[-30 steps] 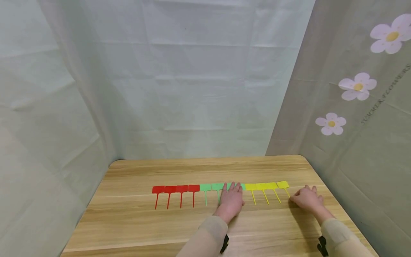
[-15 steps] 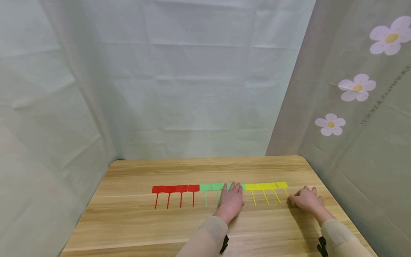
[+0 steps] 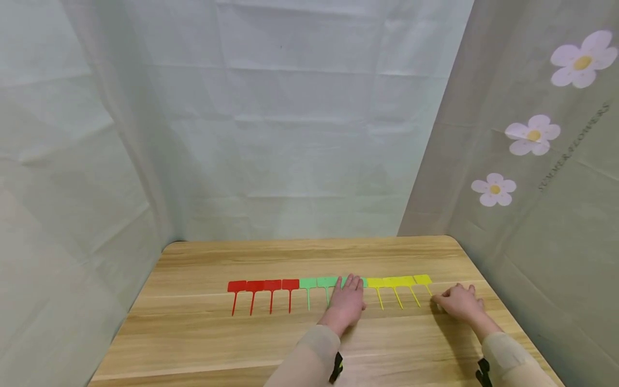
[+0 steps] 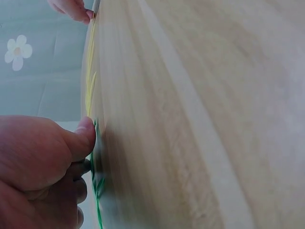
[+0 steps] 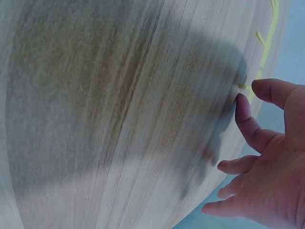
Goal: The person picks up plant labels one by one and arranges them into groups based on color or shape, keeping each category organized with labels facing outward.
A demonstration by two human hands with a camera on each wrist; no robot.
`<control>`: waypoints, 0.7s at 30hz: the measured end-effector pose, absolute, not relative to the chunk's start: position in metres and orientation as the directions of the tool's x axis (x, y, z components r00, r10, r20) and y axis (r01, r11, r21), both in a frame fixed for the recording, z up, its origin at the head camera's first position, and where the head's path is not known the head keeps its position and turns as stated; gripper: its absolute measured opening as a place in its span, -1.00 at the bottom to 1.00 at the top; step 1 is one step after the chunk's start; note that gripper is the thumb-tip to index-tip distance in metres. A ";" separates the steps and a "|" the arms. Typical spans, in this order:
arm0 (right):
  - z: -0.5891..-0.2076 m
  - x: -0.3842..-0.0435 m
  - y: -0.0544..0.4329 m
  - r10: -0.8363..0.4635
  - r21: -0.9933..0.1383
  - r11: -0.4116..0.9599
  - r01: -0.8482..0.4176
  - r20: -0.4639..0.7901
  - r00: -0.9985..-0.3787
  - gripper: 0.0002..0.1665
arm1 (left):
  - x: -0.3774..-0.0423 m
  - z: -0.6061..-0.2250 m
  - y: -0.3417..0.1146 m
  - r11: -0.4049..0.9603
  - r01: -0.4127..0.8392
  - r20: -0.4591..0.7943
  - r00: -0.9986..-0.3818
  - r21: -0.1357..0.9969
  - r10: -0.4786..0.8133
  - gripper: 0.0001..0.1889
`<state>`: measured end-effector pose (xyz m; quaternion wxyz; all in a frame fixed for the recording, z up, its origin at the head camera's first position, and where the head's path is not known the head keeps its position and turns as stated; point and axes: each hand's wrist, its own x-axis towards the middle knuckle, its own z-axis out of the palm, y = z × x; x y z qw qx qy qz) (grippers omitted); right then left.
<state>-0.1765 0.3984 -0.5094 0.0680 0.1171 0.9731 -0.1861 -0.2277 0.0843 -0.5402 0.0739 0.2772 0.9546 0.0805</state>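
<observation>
A row of flag-label cable ties lies across the wooden table in the head view: red ties (image 3: 264, 285) at left, green ties (image 3: 308, 282) in the middle, yellow ties (image 3: 390, 281) at right. Thin tails point toward the person. My left hand (image 3: 347, 301) rests palm down with straight fingers over the green ties and hides part of them. My right hand (image 3: 461, 302) pinches the tail end of the rightmost yellow tie (image 3: 423, 279) between thumb and index finger. That tie's flag sits slightly tilted beside its neighbour. The right wrist view shows the tail tip (image 5: 242, 87) by those fingertips.
The wooden table (image 3: 203, 344) has rounded far corners. Pale cloth (image 3: 300, 134) hangs behind it and on both sides. The right-hand cloth bears printed flowers (image 3: 533, 135) and lettering.
My right hand has shifted slightly left, and the rightmost yellow tie has moved a little left with it. My left hand stays on the green ties. The head view has shifted slightly.
</observation>
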 end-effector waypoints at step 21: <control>-0.510 -0.174 0.397 0.213 -0.363 0.893 0.266 -0.179 -0.961 -0.54 | -0.227 -0.536 0.081 0.834 0.522 -0.068 -0.839 0.179 0.540 -0.24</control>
